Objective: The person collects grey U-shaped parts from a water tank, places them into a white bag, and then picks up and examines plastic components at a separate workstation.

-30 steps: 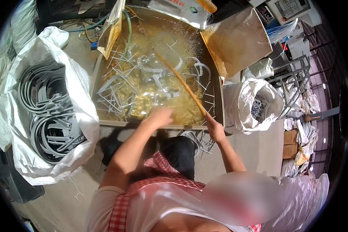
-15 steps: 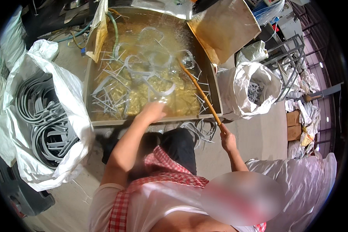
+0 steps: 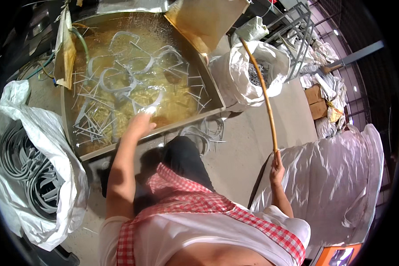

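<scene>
My right hand [image 3: 277, 172] is wrapped round the lower end of a long, slightly bent wooden stick [image 3: 267, 97]. Its far tip stands out of the water, in front of the white sack on the right. My left hand [image 3: 142, 125] reaches over the near rim of a wide shallow water tank [image 3: 164, 134]. Just beyond its fingertips, a curved grey plastic strip [image 3: 148, 107] lies in the water; whether the fingers touch it is unclear. More curved strips [image 3: 115, 80] and thin straight grey pieces [image 3: 93, 126] lie in the yellowish water.
At the left stands a white sack [image 3: 71, 190] of coiled grey strips. Another white sack [image 3: 241, 84] on the right holds small grey pieces. Several grey strips [image 3: 204, 135] lie on the floor by the tank. A large plastic-covered bundle [image 3: 328, 177] is near my right arm.
The stick has come out of the water and swung right, away from the tank. My view has turned rightward. My left hand stays at the tank's near rim.
</scene>
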The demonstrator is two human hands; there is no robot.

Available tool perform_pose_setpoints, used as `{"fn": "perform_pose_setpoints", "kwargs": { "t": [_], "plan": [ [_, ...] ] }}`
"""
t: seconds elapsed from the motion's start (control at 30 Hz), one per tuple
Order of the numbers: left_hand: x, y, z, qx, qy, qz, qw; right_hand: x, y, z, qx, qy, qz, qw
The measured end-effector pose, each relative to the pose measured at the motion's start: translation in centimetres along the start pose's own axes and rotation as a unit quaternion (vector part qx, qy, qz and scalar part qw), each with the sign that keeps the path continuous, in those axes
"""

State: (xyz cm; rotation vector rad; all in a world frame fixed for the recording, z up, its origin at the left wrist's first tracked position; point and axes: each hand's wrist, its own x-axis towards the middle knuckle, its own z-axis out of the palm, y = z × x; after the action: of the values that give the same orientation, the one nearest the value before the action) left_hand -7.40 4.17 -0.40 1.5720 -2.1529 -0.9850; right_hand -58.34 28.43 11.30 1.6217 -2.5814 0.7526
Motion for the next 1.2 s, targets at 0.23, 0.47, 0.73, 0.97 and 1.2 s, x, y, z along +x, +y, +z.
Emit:
{"fn": "perform_pose_setpoints", "kwargs": {
  "t": [0.23, 0.47, 0.73, 0.97, 1.2],
  "plan": [
    [-0.5, 0.7, -0.3, 0.028, -0.044, -0.032, 0.998, 6.7, 0.3, -0.8, -0.197, 0.031, 0.046, 0.979],
    [0.0, -0.1, 0.1, 0.042, -0.067, -0.063, 0.995, 24.8, -8.4, 13.4, -0.385, 0.163, -0.213, 0.883],
    [1.7, 0.0, 0.5, 0.055, -0.053, -0.033, 0.997, 28.8, -19.0, 42.3, 0.247, -0.368, -0.072, 0.894],
    [2.1, -1.4, 0.8, 0.054, -0.042, -0.023, 0.997, 25.5, -27.8, 54.3, 0.483, -0.406, 0.299, 0.716],
    [2.7, -1.2, 0.8, 0.043, -0.125, -0.055, 0.99, 28.7, -27.8, 61.2, 0.79, -0.137, 0.308, 0.512]
  ]
}}
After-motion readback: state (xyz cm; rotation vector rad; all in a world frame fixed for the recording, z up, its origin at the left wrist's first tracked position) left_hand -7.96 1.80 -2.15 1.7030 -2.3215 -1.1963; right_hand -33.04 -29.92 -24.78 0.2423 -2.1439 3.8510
